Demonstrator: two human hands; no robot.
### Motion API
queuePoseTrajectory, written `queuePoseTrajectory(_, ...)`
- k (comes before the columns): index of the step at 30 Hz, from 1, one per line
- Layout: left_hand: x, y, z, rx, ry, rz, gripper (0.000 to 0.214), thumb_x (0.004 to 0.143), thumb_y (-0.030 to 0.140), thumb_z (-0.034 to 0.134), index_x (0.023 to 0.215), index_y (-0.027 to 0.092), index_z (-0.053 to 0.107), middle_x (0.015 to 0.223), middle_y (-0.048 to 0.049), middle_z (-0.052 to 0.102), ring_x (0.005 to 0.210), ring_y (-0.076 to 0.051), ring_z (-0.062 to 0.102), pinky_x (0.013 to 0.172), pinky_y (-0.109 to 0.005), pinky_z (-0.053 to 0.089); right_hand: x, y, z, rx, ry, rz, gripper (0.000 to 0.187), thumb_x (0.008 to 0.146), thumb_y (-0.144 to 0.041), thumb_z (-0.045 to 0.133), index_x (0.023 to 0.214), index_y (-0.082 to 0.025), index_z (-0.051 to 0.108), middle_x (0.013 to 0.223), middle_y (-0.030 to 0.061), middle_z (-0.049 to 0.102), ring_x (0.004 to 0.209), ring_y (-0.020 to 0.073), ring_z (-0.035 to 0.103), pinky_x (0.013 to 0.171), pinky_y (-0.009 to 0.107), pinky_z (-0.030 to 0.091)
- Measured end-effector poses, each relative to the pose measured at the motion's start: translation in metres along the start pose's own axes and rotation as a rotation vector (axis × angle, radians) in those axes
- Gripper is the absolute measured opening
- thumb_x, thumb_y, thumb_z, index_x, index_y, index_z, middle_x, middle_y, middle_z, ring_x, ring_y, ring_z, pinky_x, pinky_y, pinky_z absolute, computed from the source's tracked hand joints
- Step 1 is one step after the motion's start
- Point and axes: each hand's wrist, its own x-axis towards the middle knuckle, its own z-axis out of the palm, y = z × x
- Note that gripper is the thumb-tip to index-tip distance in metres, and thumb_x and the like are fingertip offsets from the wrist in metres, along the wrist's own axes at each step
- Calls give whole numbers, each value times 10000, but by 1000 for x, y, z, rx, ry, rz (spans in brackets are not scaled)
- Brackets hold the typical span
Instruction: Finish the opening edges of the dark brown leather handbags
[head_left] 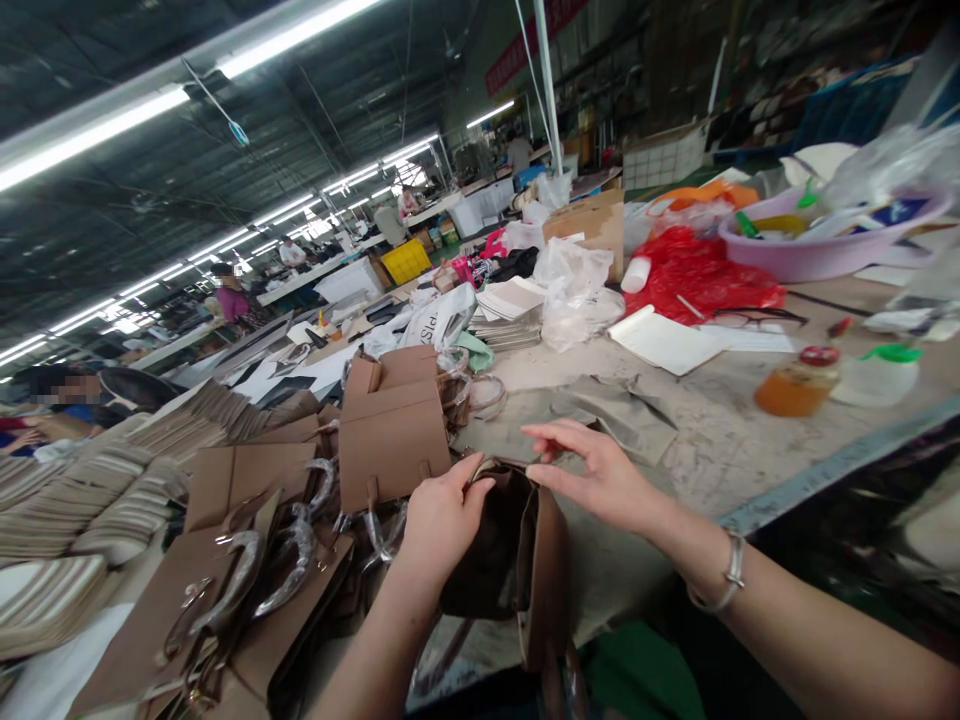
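Observation:
In front of me a brown handbag [551, 575] stands with its mouth towards me, its dark inside showing. My left hand [448, 515] pinches the bag's upper edge between thumb and fingers. On the far right corner of the same edge rests the thumb of my right hand [592, 470]; its fingers are stretched out and apart above the rim. Just beyond my left hand lies another brown handbag [394, 440], and more brown bags [169, 610] with plastic-wrapped handles [300, 560] are heaped to the left.
Stacked beige-edged panels [105, 500] fill the table's left side. At the right are a jar of amber liquid [795, 390], a white bottle with a green lid [877, 378], an open notebook [667, 340], a red plastic bag [694, 270] and a purple basin [817, 250]. A person [105, 390] sits at far left.

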Motion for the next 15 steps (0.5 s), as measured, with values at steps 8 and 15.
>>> queuePoseTrajectory(8, 5, 8, 1, 165, -7, 20, 292, 903, 421, 468, 1113, 328, 648, 971, -8, 731, 836, -221, 681, 720, -297, 455, -77, 25, -4, 21, 20, 155, 286, 860, -312, 601, 1127, -210, 619, 882, 41, 598, 848, 166, 585, 802, 308, 478)
queuePoseTrajectory(15, 4, 10, 0, 215, -29, 21, 301, 927, 382, 419, 1028, 269, 679, 901, -34, 731, 805, -209, 669, 687, -283, 413, -108, 45, -16, -70, -19, 183, 264, 860, -285, 575, 1100, -188, 625, 853, 42, 609, 785, 158, 597, 740, 285, 505)
